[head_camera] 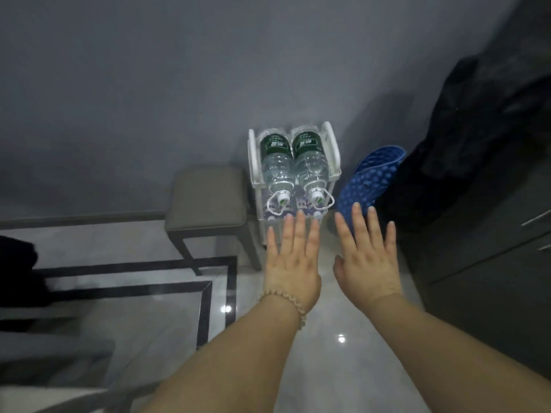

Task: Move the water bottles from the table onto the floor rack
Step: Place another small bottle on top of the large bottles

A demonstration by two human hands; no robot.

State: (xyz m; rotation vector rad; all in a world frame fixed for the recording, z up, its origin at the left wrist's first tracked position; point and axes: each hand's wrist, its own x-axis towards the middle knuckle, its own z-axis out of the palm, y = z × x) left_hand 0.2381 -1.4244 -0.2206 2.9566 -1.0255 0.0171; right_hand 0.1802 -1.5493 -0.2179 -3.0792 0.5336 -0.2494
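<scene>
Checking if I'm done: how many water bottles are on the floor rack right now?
2 in plain view: the left bottle and the right bottle lie side by side on top of the rack. More may sit on the lower shelf, partly hidden behind the left hand.

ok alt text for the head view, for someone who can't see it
Two water bottles lie side by side, caps toward the camera, on top of a white rack. The left hand and right hand, open and empty, hover in front of it; a grey stool stands to its left, a blue mat to its right.
</scene>
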